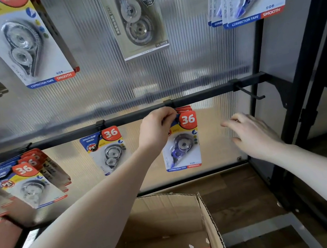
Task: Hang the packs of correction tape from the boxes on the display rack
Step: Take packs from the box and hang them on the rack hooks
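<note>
Head view: left hand (159, 128) fingers pinch blue pack (181, 142) at rail (135, 115); right hand (251, 132) open, empty beside bare hook (250, 93).

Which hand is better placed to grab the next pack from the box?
Right. The right hand is open and empty, while the left hand pinches the blue pack at its hook. The box sits below both.

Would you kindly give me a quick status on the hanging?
Left hand pinching top of blue pack at its hook. Right hand open, empty. More packs in box. Far-right hook bare.
</note>
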Motion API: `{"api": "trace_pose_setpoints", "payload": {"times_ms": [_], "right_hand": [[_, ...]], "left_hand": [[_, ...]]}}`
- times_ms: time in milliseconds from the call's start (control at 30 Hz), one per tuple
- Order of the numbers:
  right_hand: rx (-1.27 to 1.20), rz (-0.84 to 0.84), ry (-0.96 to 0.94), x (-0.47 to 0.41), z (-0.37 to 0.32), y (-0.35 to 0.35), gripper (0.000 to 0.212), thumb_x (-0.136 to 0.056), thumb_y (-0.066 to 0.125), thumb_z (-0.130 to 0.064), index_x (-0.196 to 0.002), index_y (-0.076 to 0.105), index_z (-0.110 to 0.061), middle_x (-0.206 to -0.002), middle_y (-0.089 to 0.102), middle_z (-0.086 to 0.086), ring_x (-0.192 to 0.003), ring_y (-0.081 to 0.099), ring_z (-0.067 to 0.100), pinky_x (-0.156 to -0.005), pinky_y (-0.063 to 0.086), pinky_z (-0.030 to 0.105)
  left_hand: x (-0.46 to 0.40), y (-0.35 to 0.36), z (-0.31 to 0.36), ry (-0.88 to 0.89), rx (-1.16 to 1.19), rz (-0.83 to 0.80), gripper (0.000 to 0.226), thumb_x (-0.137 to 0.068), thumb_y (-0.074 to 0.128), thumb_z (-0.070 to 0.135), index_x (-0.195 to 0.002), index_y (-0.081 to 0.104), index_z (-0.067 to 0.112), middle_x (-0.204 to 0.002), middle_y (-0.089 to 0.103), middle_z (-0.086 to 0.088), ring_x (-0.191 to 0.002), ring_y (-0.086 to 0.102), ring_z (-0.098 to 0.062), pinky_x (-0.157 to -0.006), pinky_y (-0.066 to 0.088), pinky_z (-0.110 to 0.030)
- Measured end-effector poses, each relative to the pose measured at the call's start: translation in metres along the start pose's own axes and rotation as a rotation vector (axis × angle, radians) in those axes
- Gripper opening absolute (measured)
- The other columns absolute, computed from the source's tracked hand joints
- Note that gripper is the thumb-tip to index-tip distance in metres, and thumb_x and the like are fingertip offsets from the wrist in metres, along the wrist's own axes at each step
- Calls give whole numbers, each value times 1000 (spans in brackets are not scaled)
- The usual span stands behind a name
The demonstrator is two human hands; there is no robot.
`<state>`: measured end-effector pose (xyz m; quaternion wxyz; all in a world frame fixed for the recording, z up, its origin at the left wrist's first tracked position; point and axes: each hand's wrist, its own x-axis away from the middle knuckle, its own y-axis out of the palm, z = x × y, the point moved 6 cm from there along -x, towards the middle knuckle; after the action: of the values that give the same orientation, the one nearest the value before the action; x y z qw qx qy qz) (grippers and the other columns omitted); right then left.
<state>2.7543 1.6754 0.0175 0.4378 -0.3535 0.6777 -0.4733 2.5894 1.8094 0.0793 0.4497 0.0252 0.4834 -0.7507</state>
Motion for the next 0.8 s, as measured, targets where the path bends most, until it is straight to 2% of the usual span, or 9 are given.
{"api": "trace_pose_setpoints", "payload": {"times_ms": [133,300,400,667,800], "right_hand": [[0,-17,8,2,-5,4,49,-90,52,-13,-136,41,-23,-129,44,5,-119,44,26,-97,41,38],[22,-32,32,6,-10,7,47,-92,48,-17,-138,40,-24,-132,43,5,-122,42,25,-101,34,38],[44,-36,51,9,-14,6,47,-92,48,-19,-138,40,-23,-132,44,5,-122,43,26,-101,34,38],[84,-74,85,23,-43,18,39,-93,47,-26,-131,43,-20,-125,48,6,-118,46,27,-97,36,36],[91,-101,54,32,-70,34,35,-92,48,-30,-125,48,-19,-121,51,6,-114,49,27,-96,40,38]], "left_hand": [[0,-3,-3,1,-32,45,17,-92,54,18,-101,69,15,-100,63,1,-89,53,-10,-69,38,-15],[18,-9,-11,54,-180,33,32,-90,58,23,-122,59,17,-116,58,-4,-107,51,-21,-83,37,-24],[34,-18,-20,87,-291,47,42,-87,62,24,-127,55,13,-123,56,-9,-113,49,-28,-92,39,-35],[101,-38,-64,-37,-471,-87,53,-92,51,40,-140,39,21,-145,39,-2,-136,31,-21,-109,30,-36],[141,-50,-97,-99,-501,-156,56,-91,51,42,-141,36,20,-149,33,-3,-139,25,-22,-108,30,-38]]}}
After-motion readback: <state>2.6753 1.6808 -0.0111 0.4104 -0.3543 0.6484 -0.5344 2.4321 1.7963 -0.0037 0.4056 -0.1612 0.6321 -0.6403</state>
